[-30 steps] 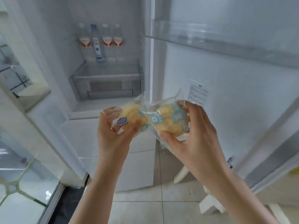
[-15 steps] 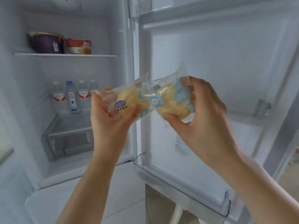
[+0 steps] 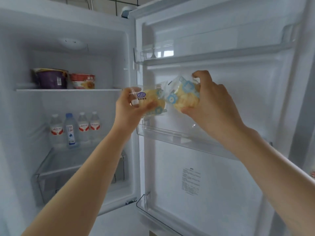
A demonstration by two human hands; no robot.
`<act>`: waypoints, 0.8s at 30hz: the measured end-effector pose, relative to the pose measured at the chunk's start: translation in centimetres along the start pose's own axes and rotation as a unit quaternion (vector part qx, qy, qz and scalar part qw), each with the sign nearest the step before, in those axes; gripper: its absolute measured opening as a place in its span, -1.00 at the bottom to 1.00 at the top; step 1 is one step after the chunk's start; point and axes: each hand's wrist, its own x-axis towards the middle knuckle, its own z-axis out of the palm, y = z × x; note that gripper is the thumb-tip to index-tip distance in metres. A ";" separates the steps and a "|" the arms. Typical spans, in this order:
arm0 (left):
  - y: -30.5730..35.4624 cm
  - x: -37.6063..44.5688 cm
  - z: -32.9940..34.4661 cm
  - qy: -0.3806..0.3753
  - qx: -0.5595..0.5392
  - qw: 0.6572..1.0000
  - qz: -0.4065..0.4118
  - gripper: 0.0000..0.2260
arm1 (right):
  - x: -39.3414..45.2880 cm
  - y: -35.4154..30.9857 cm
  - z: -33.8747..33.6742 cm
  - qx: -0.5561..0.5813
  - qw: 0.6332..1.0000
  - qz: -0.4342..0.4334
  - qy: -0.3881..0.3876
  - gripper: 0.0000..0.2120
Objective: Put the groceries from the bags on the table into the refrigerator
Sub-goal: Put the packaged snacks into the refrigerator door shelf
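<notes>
the left hand (image 3: 129, 106) grips one clear-wrapped bread packet (image 3: 152, 101) and the right hand (image 3: 209, 103) pinches a second bread packet (image 3: 185, 95), the two packets touching, held up in front of the open refrigerator door (image 3: 221, 176) just above its middle door bin (image 3: 170, 136). inside the refrigerator (door swung right) two instant noodle bowls (image 3: 66, 80) sit on the upper shelf (image 3: 68, 90), with four water bottles (image 3: 75, 128) standing on the shelf below.

A single head-worn camera faces the open white refrigerator (image 3: 68, 40) from close in front. It looks slightly upward, door shelves to its right.
</notes>
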 end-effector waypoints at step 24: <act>-2.8 4.4 -0.2 -0.246 0.221 0.942 -0.050 -0.13 | 0.3 3.1 3.9 -0.032 0.983 0.057 -0.172 -0.62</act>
